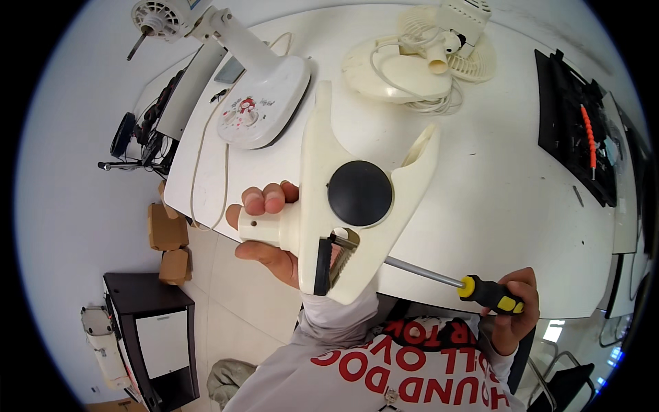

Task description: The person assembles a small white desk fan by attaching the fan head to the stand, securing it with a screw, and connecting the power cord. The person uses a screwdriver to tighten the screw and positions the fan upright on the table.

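My left hand (pixel 273 258) is wrapped round the short tubular neck of a cream plastic forked bracket (pixel 317 172), holding it up over the near side of the table. The bracket has two prongs pointing away from me, a round black cap (pixel 360 193) on its face and a rectangular opening with a black edge below that. In my right hand (pixel 513 324) is a screwdriver (pixel 491 294) with a black and yellow handle, gripped at the handle's end. Its metal shaft points left and passes behind the bracket, so the tip is hidden.
A white fan stand (pixel 271 103) with its motor head stands at the table's far left, its cord trailing over the edge. Cream fan parts (pixel 405 72) with coiled cable lie at the back. A black tray (pixel 563 117) holding an orange-red rod (pixel 588 137) is at the right.
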Available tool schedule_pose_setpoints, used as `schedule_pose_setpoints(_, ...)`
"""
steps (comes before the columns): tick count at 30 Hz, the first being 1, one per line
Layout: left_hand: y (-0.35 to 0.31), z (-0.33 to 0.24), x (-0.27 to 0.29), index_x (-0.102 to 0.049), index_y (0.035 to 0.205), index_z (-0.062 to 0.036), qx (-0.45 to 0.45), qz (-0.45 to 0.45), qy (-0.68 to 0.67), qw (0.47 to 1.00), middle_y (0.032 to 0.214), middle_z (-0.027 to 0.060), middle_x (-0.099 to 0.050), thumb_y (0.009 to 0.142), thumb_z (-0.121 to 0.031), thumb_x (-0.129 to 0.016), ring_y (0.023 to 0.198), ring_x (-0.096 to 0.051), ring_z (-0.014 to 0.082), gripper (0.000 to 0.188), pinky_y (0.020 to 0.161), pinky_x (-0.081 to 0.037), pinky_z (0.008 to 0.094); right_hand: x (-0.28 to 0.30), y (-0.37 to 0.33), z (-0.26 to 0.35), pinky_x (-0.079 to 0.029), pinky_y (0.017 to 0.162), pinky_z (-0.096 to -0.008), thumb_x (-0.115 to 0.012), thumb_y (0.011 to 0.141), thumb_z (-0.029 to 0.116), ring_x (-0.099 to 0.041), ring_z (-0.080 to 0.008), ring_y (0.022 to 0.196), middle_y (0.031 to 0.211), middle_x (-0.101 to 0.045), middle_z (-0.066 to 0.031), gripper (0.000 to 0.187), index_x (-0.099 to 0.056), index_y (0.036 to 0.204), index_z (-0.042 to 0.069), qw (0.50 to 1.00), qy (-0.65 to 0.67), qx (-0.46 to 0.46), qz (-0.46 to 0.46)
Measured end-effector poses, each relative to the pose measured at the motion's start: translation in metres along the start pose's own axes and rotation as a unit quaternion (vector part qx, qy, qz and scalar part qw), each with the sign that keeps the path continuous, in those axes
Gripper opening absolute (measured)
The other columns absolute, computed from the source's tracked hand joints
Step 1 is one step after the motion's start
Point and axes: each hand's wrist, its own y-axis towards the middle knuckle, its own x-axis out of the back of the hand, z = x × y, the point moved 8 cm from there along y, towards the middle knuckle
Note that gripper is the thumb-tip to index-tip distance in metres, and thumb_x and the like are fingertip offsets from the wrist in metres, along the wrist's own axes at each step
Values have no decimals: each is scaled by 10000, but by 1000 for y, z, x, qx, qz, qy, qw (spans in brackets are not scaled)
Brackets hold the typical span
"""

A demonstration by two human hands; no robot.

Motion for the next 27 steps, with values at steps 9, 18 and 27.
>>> schedule_pose_setpoints(9, -2, -10, -6, -387, 959, -118, -37, -24, 10, 999, 1048, 34, -494, 942, -434, -336, 982, -562, 134, 321, 977, -457, 330, 4, -12, 24, -483, 556, -207, -762, 727, 207, -569, -143, 672, 1063, -469, -126, 281, -600, 952, 254, 992, -63, 96, -49)
schedule_pose_setpoints(18, -6, -26, 11, -407, 929, -123, -95, -26, 69, 993, 1087, 53, -500, 960, -431, -275, 989, -564, 164, 336, 959, -463, 350, -6, -15, 37, -445, 522, -207, -723, 754, 190, -523, -151, 672, 1035, -463, -106, 426, -559, 1128, 312, 977, -88, 185, 52)
schedule_pose_setpoints(27, -6, -19, 11, -460, 988, -102, -47, -135, -22, 989, 1061, 74, -514, 955, -437, -336, 986, -549, 183, 359, 927, -469, 362, -5, -13, 38, -394, 470, -232, -658, 793, 397, -495, -155, 606, 789, -515, -95, 490, -507, 1172, 126, 970, -74, 215, 82)
